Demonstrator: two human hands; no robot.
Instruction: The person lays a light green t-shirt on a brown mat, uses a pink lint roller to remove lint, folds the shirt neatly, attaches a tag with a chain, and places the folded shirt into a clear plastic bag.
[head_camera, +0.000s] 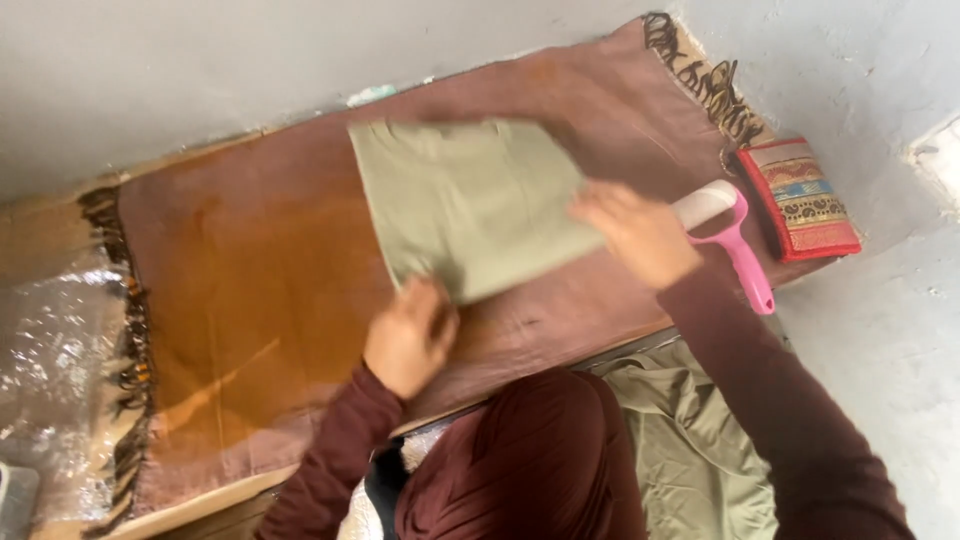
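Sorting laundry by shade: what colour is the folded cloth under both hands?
The folded cloth is a plain pale olive green, seen in the head view.

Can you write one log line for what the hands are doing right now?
left hand: on near corner of folded green cloth | right hand: on its right edge | brown blanket underneath | pink lint roller beside

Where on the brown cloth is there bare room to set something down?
Free: the brown cloth between its left fringe and the folded green fabric. Crowded: the right end, with the right hand, pink lint roller and red pouch. Left hand presses the fabric's near corner.
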